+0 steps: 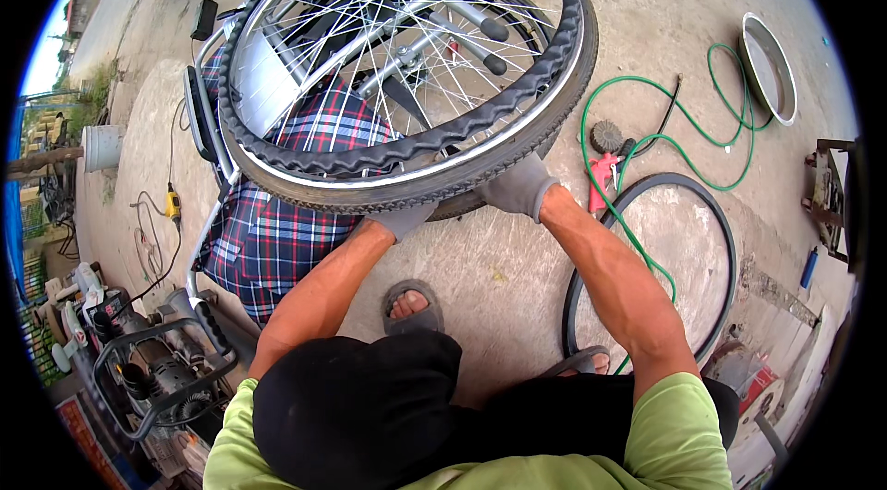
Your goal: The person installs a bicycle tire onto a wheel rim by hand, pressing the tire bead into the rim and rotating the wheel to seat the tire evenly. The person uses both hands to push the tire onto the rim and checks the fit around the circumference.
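A wheelchair lies on its side with a large spoked wheel [388,178] uppermost, its black tyre and wavy hand rim toward me. My right hand [516,187], in a grey glove, grips the tyre at its near right. My left hand [403,218], also gloved, is under the near edge of the tyre, its fingers hidden. Beneath the wheelchair is red, white and navy plaid fabric [268,250], with a silver frame tube [205,241] along its left. A second wheel shows partly below the upper one.
A loose black tyre [725,259], green hose [647,241], red air tool [599,183] and metal basin [767,70] lie to the right. Machinery [162,370] stands at lower left, a yellow tool [173,204] and cords above it. A white bucket [100,146] is farther left.
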A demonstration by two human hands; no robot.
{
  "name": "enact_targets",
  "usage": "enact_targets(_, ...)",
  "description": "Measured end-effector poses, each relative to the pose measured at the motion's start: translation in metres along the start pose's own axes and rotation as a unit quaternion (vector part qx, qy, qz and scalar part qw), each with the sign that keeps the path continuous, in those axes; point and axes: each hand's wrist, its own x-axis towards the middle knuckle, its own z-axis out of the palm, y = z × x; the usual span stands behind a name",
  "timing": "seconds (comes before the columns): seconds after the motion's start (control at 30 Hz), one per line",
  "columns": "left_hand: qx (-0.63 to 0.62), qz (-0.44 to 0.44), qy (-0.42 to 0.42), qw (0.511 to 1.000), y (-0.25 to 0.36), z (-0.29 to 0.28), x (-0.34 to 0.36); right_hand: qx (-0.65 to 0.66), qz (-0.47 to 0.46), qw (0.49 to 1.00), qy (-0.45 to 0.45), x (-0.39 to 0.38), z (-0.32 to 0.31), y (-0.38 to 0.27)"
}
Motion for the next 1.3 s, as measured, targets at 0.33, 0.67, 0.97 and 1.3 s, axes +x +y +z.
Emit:
enact_targets(0.33,-0.707,-0.243,-0.097,0.658,-0.066,0.055,0.03,0.068,0.048,0.996,-0.015,-0.008,0.01,0.012)
enact_targets(0.67,-0.487,-0.298,-0.048,0.819,-0.089,0.057,0.012,0.019,-0.018,0.999,-0.044,-0.005,-0.039,-0.027)
enact_targets(0.97,-0.058,-0.091,-0.039,0.993,-0.021,0.008,0.004,0.063,0.021,0.994,-0.082,-0.007,-0.037,-0.017)
enact_targets(1.3,0.177,0.056,-0.046,0.982,-0.014,-0.019,-0.039,-0.029,0.004,0.992,-0.126,0.005,-0.045,-0.054)
